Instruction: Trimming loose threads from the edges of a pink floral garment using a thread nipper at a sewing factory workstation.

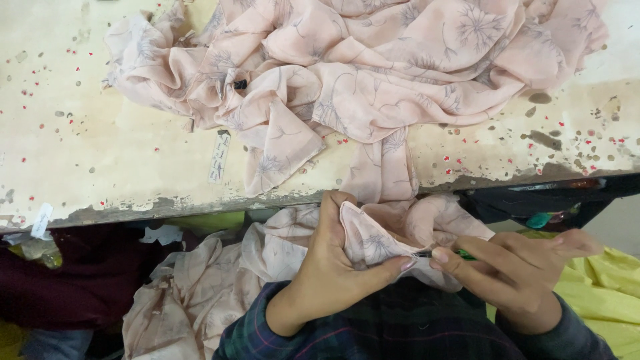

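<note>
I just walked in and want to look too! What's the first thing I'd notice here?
First, the big crumpled peach-pink flowered cloth, heaped on the worn cream table and spilling over its front edge into the person's lap. Next, down low in the middle, the left hand pinches a fold of that cloth while the right hand brings a small green-handled tool to it. Bright yellow fabric glows at the lower right.

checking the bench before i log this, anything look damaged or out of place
The table top is worn: stained, spotted, its front edge chipped. A paper tag lies loose beside the heaped fabric. Otherwise nothing odd; the left hand and right hand pinch a fabric edge.
</note>
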